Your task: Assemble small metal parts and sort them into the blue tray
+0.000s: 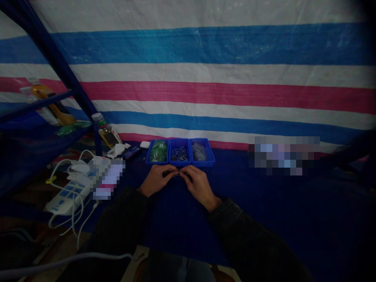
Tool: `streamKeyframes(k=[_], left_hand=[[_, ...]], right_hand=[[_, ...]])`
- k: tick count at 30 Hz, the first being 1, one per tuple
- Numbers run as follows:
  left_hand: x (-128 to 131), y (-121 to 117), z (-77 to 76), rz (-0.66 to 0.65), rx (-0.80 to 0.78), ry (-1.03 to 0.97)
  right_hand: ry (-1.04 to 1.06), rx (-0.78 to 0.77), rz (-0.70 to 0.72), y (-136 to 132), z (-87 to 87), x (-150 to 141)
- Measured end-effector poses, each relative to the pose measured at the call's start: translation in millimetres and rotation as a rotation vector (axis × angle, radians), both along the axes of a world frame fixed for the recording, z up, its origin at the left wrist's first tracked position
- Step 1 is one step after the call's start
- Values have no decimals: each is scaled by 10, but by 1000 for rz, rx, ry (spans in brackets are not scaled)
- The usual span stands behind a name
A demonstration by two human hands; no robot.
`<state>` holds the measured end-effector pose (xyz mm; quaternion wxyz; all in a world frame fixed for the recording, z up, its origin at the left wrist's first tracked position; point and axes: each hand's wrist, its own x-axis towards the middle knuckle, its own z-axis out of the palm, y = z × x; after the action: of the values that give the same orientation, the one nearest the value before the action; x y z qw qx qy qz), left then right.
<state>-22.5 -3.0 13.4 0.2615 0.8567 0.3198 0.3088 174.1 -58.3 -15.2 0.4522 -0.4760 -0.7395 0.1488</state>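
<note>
The fingertips of both hands meet in a narrow pinch, with the left fingers (169,170) and right fingers (188,174) closed around a small metal piece (179,172), though it is too small and dim to identify or to show how firmly it is held. The left hand (157,180) and right hand (199,186) hover close together just in front of three blue trays. The middle tray (179,152) holds loose metal pins, the left tray (158,152) holds green parts, and the right tray (201,152) holds what look like clear bags. A slip seems the main risk: a piece this small, held only at the fingertips, could spring loose under uneven pressure and vanish against the dark blue cover (182,223) beneath the hands. Poor light could also make a misaligned grip hard to notice. A careless wrist movement could catch the nearby tray edges and jostle the pins or tip a tray. Further left, white cables (72,176) trail from a power strip (67,194), and a sleeve or elbow snagging them could drag the strip. A bottle (107,131) stands beyond them, before a striped tarp (188,94).
</note>
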Motion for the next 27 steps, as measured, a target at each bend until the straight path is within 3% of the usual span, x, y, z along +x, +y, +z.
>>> streamKeyframes(k=[6, 17, 27], left_hand=[[6, -1, -12, -2, 14, 13], [-1, -29, 53, -16, -22, 108], [0, -29, 53, 10, 15, 106]], right_hand=[[12, 41, -11, -1, 3, -2], [-67, -41, -35, -9, 10, -7], [47, -12, 0, -13, -2, -3]])
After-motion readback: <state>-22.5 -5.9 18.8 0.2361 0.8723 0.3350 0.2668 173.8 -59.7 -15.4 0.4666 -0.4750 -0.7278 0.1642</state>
